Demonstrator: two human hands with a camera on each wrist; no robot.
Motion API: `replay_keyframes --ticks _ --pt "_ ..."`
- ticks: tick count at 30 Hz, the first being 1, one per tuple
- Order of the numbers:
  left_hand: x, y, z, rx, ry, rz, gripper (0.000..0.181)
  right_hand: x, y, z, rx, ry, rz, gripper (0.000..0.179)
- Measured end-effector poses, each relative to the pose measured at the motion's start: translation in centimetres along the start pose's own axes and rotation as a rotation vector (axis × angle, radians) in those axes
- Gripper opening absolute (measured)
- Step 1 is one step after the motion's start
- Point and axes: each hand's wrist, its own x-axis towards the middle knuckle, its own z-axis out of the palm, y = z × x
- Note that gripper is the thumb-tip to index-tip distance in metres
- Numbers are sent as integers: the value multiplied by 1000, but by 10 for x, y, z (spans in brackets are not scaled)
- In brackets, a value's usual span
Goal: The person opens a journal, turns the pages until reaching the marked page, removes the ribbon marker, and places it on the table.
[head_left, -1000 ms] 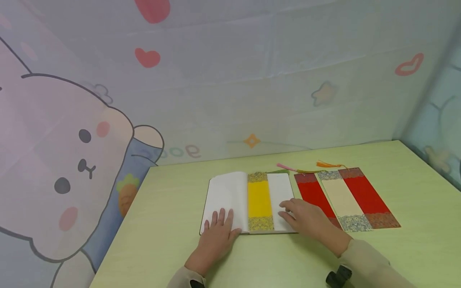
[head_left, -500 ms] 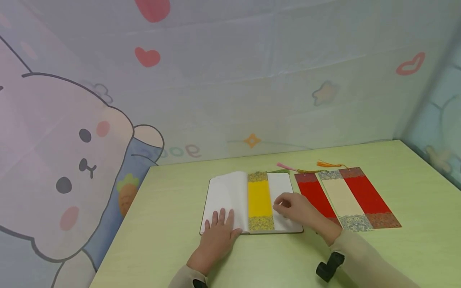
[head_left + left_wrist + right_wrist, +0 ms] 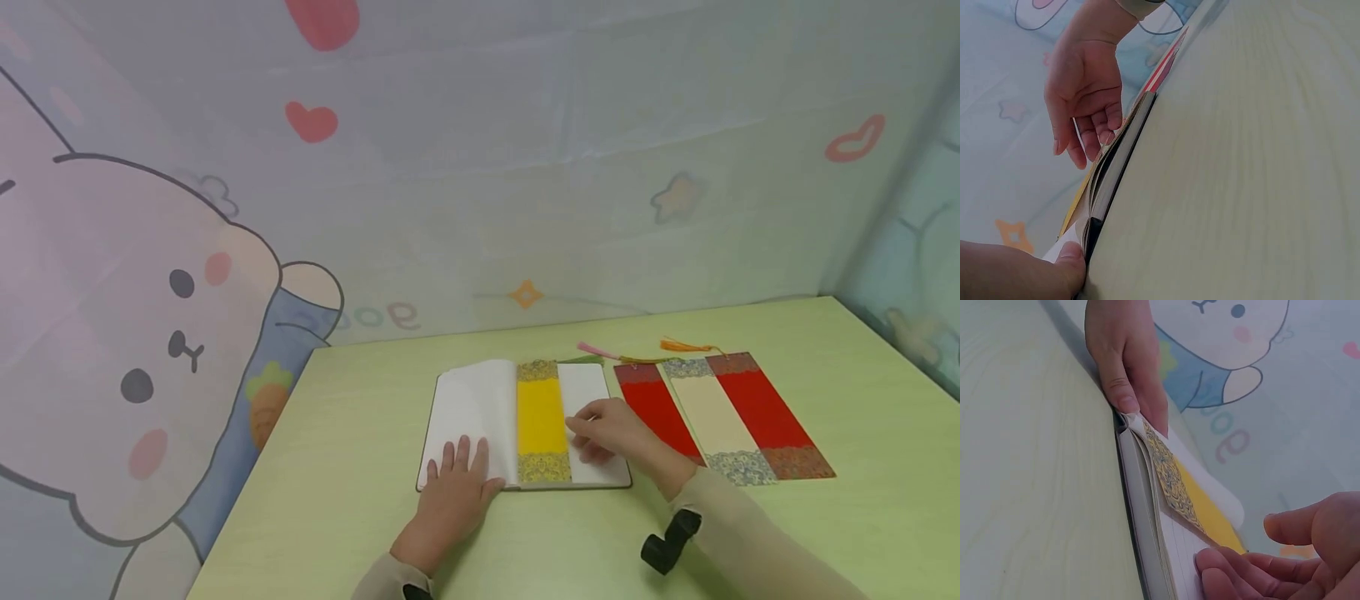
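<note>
An open book (image 3: 471, 400) lies on the table, and a yellow bookmark (image 3: 541, 417) with patterned ends rests on its right-hand page beside the spine. Spread across the lower left page is my left hand (image 3: 455, 492), its thumb at the spine in the wrist views. My right hand (image 3: 615, 429) is over the right page at the bookmark's right edge. In the right wrist view its loosely bent fingers (image 3: 1235, 569) are at the page beside the bookmark, and the thumb stands apart from them with nothing between. The left wrist view shows the same gap.
Right of the book lie a red bookmark (image 3: 654, 408), a cream bookmark (image 3: 716, 417) and another red bookmark (image 3: 772, 417). A pink tassel (image 3: 597, 351) and an orange tassel (image 3: 686, 345) extend behind them. A printed cloth (image 3: 465, 192) hangs at the table's back edge.
My right hand has shifted left across the right page to the yellow bookmark's edge, and its fingers and thumb have changed position. The left hand and the bookmarks stay in place.
</note>
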Motion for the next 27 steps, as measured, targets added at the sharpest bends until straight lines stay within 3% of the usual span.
replay_keyframes --ticks 3,14,27 --pt "-2 0 0 1 0 2 61 2 -2 3 56 4 40 29" --pt "-2 -1 5 1 39 20 59 7 -12 15 75 51 175 30" --pt "-1 -2 6 17 49 22 60 19 -11 25 -81 109 180 26"
